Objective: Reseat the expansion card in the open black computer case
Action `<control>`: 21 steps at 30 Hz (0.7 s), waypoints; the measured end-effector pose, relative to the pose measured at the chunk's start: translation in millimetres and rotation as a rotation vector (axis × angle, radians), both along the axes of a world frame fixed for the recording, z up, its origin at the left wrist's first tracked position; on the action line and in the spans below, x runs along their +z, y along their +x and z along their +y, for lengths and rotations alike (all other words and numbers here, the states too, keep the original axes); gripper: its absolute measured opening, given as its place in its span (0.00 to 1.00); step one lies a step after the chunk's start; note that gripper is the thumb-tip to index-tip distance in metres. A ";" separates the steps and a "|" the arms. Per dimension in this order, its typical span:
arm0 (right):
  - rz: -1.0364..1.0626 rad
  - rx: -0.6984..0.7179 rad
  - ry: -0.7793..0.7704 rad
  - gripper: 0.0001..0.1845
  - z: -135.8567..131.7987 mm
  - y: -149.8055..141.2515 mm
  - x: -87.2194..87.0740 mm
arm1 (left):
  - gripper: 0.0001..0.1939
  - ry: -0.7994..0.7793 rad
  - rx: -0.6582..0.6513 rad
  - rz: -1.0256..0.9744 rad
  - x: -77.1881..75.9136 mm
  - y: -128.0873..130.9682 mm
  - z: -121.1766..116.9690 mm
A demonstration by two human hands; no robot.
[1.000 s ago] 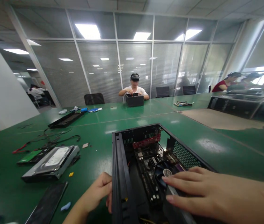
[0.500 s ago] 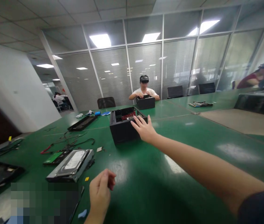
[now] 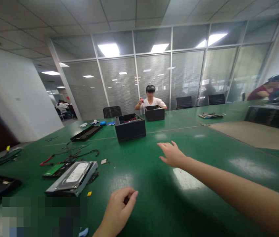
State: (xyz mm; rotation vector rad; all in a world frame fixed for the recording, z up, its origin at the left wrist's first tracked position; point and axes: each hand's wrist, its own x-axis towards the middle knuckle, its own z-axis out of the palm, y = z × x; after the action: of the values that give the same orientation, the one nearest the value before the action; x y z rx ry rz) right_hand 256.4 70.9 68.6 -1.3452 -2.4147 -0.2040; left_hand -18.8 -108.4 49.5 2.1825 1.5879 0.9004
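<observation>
My right hand hovers over the green table with its fingers stretched out, holding nothing. Beyond and to the left of it stands a black computer case, open at the top, with a red part showing inside; the hand is apart from it. Low in the middle, my left hand is loosely closed, thumb near the curled fingers, and no object shows in it. To its left lie a silver hard drive in a metal bracket and a small yellow piece.
A person sits opposite behind another black case. Cables, a long black panel and a green circuit board lie left. A larger case stands at right near another person.
My right hand has left the computer case and drawn back to the right. The case now sits farther away. My left hand has shifted right. The person opposite has raised a hand.
</observation>
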 end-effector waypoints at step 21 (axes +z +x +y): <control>-0.068 -0.254 0.075 0.36 95.2 117.5 42.0 | 0.18 -0.149 -0.045 -0.043 -15.5 0.8 12.1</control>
State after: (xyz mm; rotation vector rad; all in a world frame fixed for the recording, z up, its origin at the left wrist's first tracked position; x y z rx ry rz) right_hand 373.8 166.0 110.6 -1.6320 -2.2593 -0.4082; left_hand -17.9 -96.3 34.0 2.0742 1.5279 0.7847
